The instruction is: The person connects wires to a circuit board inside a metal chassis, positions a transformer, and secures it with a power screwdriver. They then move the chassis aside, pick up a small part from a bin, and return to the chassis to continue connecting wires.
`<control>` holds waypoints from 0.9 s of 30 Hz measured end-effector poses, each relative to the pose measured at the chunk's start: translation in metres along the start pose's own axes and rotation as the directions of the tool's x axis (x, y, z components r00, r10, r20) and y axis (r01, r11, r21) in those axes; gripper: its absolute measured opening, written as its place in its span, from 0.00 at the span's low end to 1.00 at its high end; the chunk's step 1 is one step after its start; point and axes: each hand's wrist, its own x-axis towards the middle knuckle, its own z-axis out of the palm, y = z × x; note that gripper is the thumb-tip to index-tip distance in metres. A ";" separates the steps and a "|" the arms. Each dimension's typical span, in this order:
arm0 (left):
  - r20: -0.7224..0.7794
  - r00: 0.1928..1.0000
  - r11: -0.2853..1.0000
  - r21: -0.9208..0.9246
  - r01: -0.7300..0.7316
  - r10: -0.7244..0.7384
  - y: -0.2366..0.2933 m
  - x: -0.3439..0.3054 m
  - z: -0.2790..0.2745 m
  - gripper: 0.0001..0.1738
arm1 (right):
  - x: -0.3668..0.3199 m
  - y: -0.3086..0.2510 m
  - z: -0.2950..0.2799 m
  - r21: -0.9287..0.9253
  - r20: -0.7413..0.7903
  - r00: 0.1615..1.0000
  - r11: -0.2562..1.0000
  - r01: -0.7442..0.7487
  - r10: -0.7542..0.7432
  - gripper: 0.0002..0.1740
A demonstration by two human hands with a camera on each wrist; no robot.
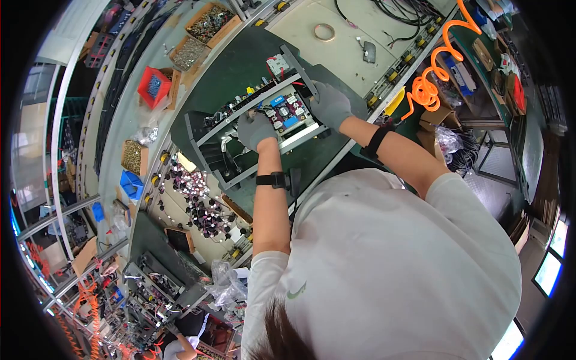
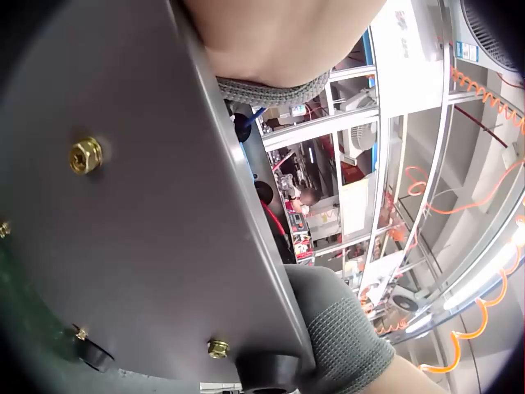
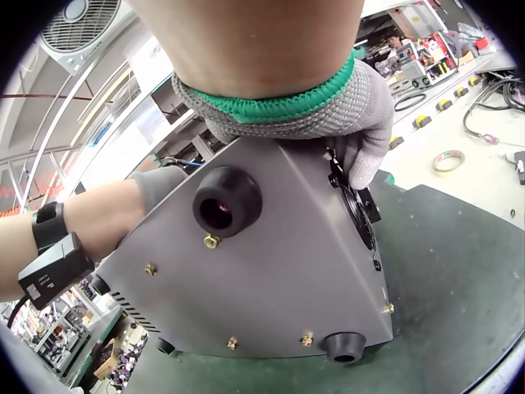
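Both hands wear grey gloves and hold a grey metal chassis (image 1: pixel 294 139) with circuit boards (image 1: pixel 288 112) inside, tilted over a dark green mat. The left hand (image 1: pixel 256 130) grips its near side rail, fingertips inside among wires and partly hidden. At the end panel, the right hand (image 1: pixel 331 106) curls its fingers round the edge; the right wrist view shows those fingers (image 3: pixel 369 156) beside a round black fan part (image 3: pixel 358 215). The underside (image 3: pixel 262 279) faces the right wrist camera, with black rubber feet (image 3: pixel 227 201) and brass-coloured screws (image 2: pixel 85 155).
Boxes of small screws (image 1: pixel 210 25), a red bin (image 1: pixel 154 87) and a blue bin (image 1: pixel 131 185) line the far left. Wired connectors (image 1: pixel 201 198) lie left of the left forearm. A tape ring (image 1: pixel 324 32) and black cables (image 1: pixel 405 12) lie beyond; an orange coiled hose (image 1: pixel 425 93) hangs right.
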 end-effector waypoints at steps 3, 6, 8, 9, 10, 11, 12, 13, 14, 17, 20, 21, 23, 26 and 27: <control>-0.051 0.993 0.977 0.191 -0.095 0.106 0.020 -0.008 -0.012 0.13 | 0.001 0.001 0.000 0.010 -0.004 1.000 1.000 0.002 -0.002 0.24; 0.111 0.955 0.942 -0.169 0.290 -0.275 0.010 0.001 -0.004 0.12 | 0.003 0.004 0.003 0.026 0.002 1.000 1.000 -0.012 0.012 0.24; 0.428 0.746 0.544 -0.511 0.665 -0.510 0.004 0.016 -0.007 0.11 | 0.003 0.005 0.005 0.045 -0.009 1.000 0.999 -0.015 0.015 0.24; 0.429 0.747 0.546 -0.510 0.664 -0.508 0.000 0.021 -0.005 0.11 | 0.004 0.004 0.005 0.034 -0.002 1.000 0.999 -0.023 0.023 0.24; 0.470 0.721 0.449 -0.570 0.688 -0.509 -0.006 0.026 -0.001 0.10 | 0.004 0.004 0.004 0.024 0.005 0.999 0.999 -0.031 0.031 0.24; 0.510 0.695 0.345 -0.619 0.706 -0.507 -0.012 0.029 0.002 0.08 | 0.004 0.004 0.005 0.027 0.005 0.999 0.999 -0.034 0.034 0.24; 0.521 0.701 0.305 -0.650 0.696 -0.487 -0.013 0.028 0.001 0.07 | 0.004 0.005 0.006 0.034 -0.001 1.000 0.999 -0.030 0.030 0.24; 0.520 0.701 0.308 -0.649 0.695 -0.487 -0.014 0.026 0.000 0.07 | 0.004 0.005 0.007 0.040 -0.006 1.000 0.999 -0.025 0.026 0.24; 0.469 0.767 0.408 -0.656 0.634 -0.437 -0.015 0.023 -0.001 0.06 | 0.004 0.005 0.007 0.041 -0.007 1.000 0.999 -0.026 0.027 0.24; 0.351 0.857 0.581 -0.631 0.514 -0.376 0.003 0.009 -0.014 0.07 | 0.005 0.006 0.005 0.042 -0.014 1.000 0.999 -0.005 0.006 0.24; 0.141 0.941 0.807 -0.486 0.336 -0.307 -0.009 0.013 -0.003 0.09 | 0.003 0.003 0.001 -0.013 0.028 1.000 1.000 -0.011 0.012 0.25; 0.011 0.977 0.920 -0.335 0.205 -0.214 -0.003 0.012 -0.006 0.11 | 0.003 0.003 0.002 -0.006 0.029 0.999 1.000 -0.014 0.014 0.25; -0.008 0.976 0.950 -0.234 0.208 -0.216 0.007 0.007 -0.012 0.11 | 0.004 0.003 0.002 0.003 0.028 0.999 1.000 -0.017 0.017 0.25; -0.029 0.976 0.973 -0.088 0.212 -0.215 0.031 -0.006 -0.022 0.12 | 0.002 0.002 0.000 0.012 0.036 0.999 1.000 -0.013 0.012 0.26; -0.034 0.977 0.976 -0.049 0.210 -0.212 0.034 -0.007 -0.024 0.12 | 0.002 0.003 0.000 0.015 0.028 1.000 1.000 -0.008 0.008 0.26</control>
